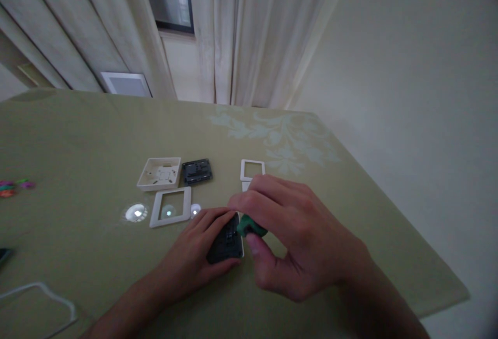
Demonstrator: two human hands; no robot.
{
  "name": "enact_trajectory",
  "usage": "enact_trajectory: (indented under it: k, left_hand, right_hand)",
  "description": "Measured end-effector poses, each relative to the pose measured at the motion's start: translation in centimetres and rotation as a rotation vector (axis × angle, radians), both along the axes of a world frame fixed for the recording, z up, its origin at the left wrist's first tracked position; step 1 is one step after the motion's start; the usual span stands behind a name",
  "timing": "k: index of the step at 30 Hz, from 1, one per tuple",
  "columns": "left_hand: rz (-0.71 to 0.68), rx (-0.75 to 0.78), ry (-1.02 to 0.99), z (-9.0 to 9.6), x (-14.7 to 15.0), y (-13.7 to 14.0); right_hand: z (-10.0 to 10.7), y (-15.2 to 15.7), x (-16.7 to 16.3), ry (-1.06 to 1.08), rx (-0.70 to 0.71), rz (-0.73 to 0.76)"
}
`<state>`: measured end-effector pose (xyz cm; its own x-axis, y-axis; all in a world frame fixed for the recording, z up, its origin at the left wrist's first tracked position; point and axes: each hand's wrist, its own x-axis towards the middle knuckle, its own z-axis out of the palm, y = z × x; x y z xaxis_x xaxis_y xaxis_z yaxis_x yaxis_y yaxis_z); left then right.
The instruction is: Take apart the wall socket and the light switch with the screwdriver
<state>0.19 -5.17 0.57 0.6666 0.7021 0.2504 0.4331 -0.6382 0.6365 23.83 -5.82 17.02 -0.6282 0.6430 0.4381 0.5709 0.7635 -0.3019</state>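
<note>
My left hand (194, 248) grips a black wall-switch module (224, 243) by its opposite edges, thumb at the near side and fingers at the far side. A thin white edge shows along the module's right side. Close over that side, my right hand (295, 235) pinches a green-handled screwdriver (251, 226) between thumb and fingers. The tool's tip is not clearly visible. Beyond the hands lie a white square frame (154, 209), an open white back box (159, 174) and a second black switch module (197, 171).
A smaller white frame (252, 161) lies beyond my right hand, with another white piece partly hidden under the fingers. Small coloured bits (8, 188) and a white cable (46, 290) are at the left. The table (389, 256) ends at a wall on the right.
</note>
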Motion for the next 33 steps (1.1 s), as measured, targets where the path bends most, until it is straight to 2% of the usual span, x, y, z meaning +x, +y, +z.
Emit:
enact_trajectory:
  k: [4, 10, 14, 16, 22, 27, 29, 33]
  left_hand:
    - [0.011, 0.017, 0.017, 0.06, 0.00, -0.03]
    - [0.015, 0.009, 0.010, 0.01, -0.03, -0.17]
    - [0.007, 0.031, -0.011, -0.04, -0.12, -0.13]
    - [0.010, 0.032, 0.007, -0.09, -0.16, -0.11]
    - [-0.003, 0.005, 0.013, -0.32, -0.06, -0.01]
    - [0.022, 0.002, 0.030, -0.17, -0.02, 0.00]
    - [0.022, 0.001, 0.017, 0.05, -0.02, -0.06]
    - [0.027, 0.005, 0.021, 0.46, -0.02, -0.19]
  right_hand:
    - [-0.03, -0.01, 0.19, -0.003, 0.046, -0.144]
    - [0.22, -0.26, -0.11, -0.039, 0.016, 0.020]
    - [-0.11, 0.04, 0.22, -0.011, 0.043, -0.148]
    - [-0.19, 0.21, 0.32, -0.022, 0.033, -0.183]
    - [0.36, -0.15, -0.02, -0.008, 0.018, 0.003]
    - [0.56, -0.22, 0.15, 0.044, -0.096, 0.078]
    - [0.35, -0.16, 0.18, 0.032, -0.059, 0.065]
    - [-0.08, -0.01, 0.11, 0.006, 0.061, -0.063]
